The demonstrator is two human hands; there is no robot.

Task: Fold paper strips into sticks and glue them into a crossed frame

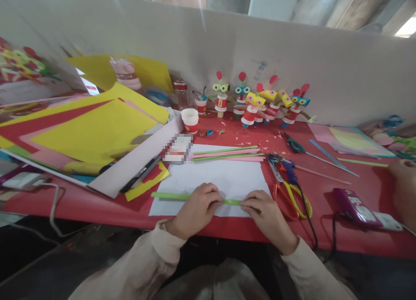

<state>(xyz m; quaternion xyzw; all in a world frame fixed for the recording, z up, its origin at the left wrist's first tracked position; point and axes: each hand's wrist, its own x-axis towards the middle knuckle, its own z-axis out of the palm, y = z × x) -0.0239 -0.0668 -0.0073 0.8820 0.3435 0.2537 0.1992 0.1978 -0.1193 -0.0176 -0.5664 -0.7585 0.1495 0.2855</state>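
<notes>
A long green paper strip [172, 196] stretches level over a white sheet of paper [182, 179] near the table's front edge. My left hand [202, 209] pinches it around its middle, thumb and fingers pressed together. At the strip's right end, my right hand [264, 211] pinches it the same way. Between the two hands a short length of the strip shows and looks slightly twisted or folded. Beyond my hands, several pink and green paper strips [227, 153] lie stacked at the sheet's far edge.
Right of the sheet lie scissors [289, 191], a glue gun [287, 166], pliers [294, 144] and a purple device [355, 208]. Yellow card [94, 131] and a black pen [139, 175] are leftward. Paper cups [190, 120] and paper figures [251, 111] stand behind. Another person's hand [404, 174] rests far right.
</notes>
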